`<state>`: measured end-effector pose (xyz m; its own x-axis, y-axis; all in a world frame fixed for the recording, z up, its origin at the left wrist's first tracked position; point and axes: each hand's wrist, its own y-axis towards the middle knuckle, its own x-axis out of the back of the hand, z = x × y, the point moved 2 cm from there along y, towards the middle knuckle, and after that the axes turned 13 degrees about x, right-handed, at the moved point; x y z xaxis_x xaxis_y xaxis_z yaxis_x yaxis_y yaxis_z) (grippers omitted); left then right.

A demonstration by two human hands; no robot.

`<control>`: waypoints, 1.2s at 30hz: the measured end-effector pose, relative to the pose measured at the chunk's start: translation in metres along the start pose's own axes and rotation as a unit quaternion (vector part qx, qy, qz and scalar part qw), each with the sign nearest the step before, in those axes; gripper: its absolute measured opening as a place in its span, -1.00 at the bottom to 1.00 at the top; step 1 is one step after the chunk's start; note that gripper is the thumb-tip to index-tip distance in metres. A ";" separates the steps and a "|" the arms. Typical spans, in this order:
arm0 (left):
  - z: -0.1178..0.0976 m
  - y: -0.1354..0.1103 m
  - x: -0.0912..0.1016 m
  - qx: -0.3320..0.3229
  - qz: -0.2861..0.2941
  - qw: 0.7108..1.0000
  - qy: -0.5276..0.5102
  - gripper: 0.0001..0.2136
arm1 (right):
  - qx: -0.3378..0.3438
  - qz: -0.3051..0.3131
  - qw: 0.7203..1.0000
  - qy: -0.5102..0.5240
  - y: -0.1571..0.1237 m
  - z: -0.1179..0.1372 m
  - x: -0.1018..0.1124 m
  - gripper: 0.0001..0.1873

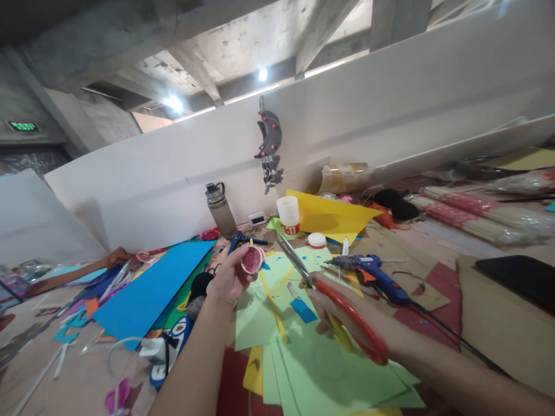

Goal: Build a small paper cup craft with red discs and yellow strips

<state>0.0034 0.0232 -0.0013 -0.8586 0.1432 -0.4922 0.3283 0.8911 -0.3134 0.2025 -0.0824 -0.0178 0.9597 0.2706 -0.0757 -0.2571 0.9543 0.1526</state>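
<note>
My left hand (232, 274) is closed around a small round piece (252, 260) with a white rim and a pinkish-red face, possibly the bottom of a paper cup. Scissors (353, 315) with red and yellow handles are gripped in my right hand (323, 303). Their blades point up and away, to the right of the round piece and apart from it. Beneath both hands lie light green paper sheets (333, 375), with yellow strips (273, 306) and a blue paper scrap (303, 310) on top. Beyond the blades stand stacked paper cups (288, 216) beside a white round lid-like piece (317, 240).
A blue glue gun (381, 277) lies to the right, its cable running toward me. Blue card (158, 283) and a power strip (176, 346) are on the left. A bottle (220, 209) and yellow card (329, 216) are at the back, before a white partition (195, 156).
</note>
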 end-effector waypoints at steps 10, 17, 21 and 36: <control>-0.002 -0.006 -0.003 0.010 0.009 1.000 0.013 -0.87 | 0.005 0.056 0.995 -0.080 -0.005 -0.002 0.002 -0.62; -0.004 -0.004 -0.001 -0.008 -0.004 1.000 0.015 -0.86 | -0.015 0.064 0.993 -0.094 -0.005 -0.005 0.002 -0.62; -0.004 -0.003 0.000 -0.014 -0.016 1.000 0.022 -0.83 | -0.017 0.063 0.994 -0.090 -0.005 -0.004 0.001 -0.62; -0.003 -0.004 -0.001 -0.008 -0.008 1.000 0.028 -0.86 | -0.037 0.052 0.993 -0.100 -0.006 0.003 -0.001 -0.62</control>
<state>0.0021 0.0207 0.0026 -0.8849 0.1526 -0.4400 0.3079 0.9006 -0.3069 0.2036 -0.0892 -0.0159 0.9288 0.3451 0.1347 -0.3570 0.9309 0.0766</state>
